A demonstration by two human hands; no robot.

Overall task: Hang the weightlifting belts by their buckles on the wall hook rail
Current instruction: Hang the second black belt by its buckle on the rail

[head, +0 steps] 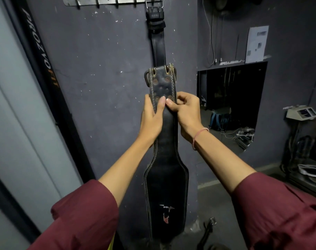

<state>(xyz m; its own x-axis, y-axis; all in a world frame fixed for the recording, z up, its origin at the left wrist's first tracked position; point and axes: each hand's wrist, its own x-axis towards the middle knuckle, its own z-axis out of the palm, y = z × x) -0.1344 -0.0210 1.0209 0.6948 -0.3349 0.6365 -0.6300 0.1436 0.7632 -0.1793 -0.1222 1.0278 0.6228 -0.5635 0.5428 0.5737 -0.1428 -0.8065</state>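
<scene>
The black belt (165,177) is held upright before the wall, its buckle (146,77) uppermost, below the hook rail (106,0). Its narrow neck is gripped by the left hand (151,121) and pinched by the right hand (187,112). The buckle should be raised squarely and slipped over a free hook (117,4) beside the hung belt (158,44).

The black frame bar (40,53) reads "PROZVO" in white, "FIT" in orange.
</scene>
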